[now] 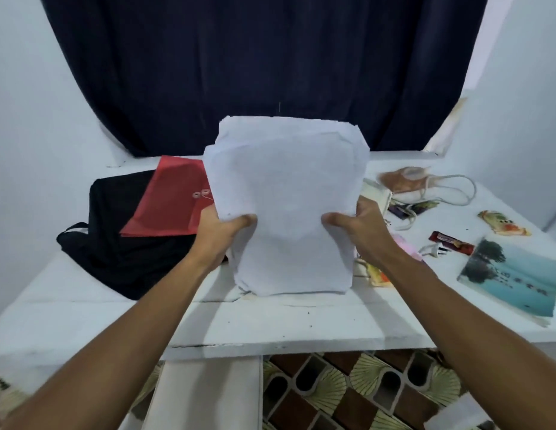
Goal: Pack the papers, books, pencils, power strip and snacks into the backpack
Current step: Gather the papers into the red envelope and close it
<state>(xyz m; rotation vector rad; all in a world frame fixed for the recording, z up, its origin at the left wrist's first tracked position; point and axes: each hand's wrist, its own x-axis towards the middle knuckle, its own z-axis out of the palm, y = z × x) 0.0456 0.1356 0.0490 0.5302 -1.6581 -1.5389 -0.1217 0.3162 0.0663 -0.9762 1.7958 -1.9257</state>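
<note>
Left hand (pixel 222 231) and right hand (pixel 354 226) grip the upright papers (pixel 286 209) by their sides. Uneven edges could snag or crumple entering the backpack (pixel 115 240), far left.

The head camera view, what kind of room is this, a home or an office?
Probably a room in a home, used as a makeshift desk: a plain white table against a wall, a dark curtain behind it, and patterned floor tiles below.

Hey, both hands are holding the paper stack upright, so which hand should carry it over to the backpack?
Left, probably. The backpack lies on the left hand's side of the paper stack; the right hand would have to cross over.
</note>
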